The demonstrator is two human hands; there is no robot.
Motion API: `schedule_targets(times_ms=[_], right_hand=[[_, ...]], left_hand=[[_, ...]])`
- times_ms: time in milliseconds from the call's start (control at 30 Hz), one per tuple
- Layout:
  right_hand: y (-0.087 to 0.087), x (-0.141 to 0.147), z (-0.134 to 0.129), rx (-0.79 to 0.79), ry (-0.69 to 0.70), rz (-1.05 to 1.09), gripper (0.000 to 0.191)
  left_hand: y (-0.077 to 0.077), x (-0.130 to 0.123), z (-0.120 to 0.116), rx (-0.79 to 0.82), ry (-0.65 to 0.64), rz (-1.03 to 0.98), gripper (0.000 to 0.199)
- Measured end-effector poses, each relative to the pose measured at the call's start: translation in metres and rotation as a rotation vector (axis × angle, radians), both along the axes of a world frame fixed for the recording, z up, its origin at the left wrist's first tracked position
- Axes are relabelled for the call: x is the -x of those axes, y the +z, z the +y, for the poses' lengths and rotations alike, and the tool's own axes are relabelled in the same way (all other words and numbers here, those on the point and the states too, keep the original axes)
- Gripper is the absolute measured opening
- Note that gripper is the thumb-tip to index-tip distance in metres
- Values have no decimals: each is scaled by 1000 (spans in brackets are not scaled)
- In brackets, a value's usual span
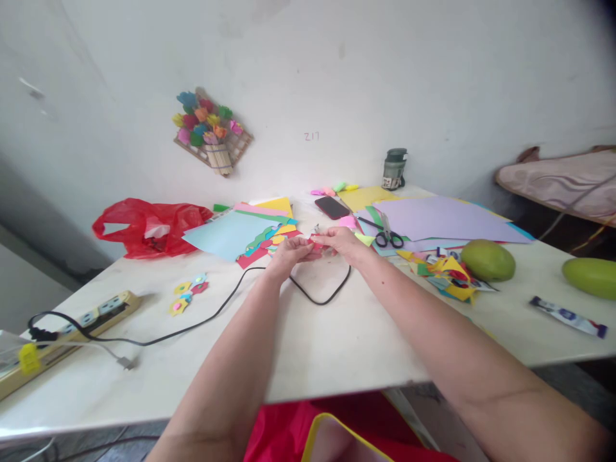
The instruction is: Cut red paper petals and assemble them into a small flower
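My left hand (292, 255) and my right hand (341, 241) meet above the middle of the white table. Between their fingertips is a small red paper piece (316, 243), pinched from both sides; its exact shape is partly hidden by the fingers. Just behind my left hand lie cut paper flowers (275, 241) and wavy green and blue strips on red paper. A black cable (321, 303) loops on the table under both hands. To the right of my right hand rest black-handled scissors (389, 239).
Coloured paper sheets (428, 218), a phone (332, 207) and a tumbler (394, 169) stand or lie at the back. Paper scraps (452, 277), green fruit (487, 260) and a tube (568, 316) are right. A red bag (144, 228), small paper flowers (185, 295) and a power strip (99, 314) are left.
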State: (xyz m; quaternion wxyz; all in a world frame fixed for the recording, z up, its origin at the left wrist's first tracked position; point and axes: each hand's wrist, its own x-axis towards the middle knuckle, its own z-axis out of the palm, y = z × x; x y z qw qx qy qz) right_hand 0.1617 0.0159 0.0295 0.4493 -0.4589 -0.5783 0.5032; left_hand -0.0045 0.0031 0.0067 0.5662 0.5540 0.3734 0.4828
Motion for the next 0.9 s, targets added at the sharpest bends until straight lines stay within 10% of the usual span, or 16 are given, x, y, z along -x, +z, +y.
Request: schedule_targets(times_ms=[900], right_hand=[[-5, -9, 7, -19, 152, 54, 42]], left_hand=[[2, 0, -1, 24, -3, 12, 41]])
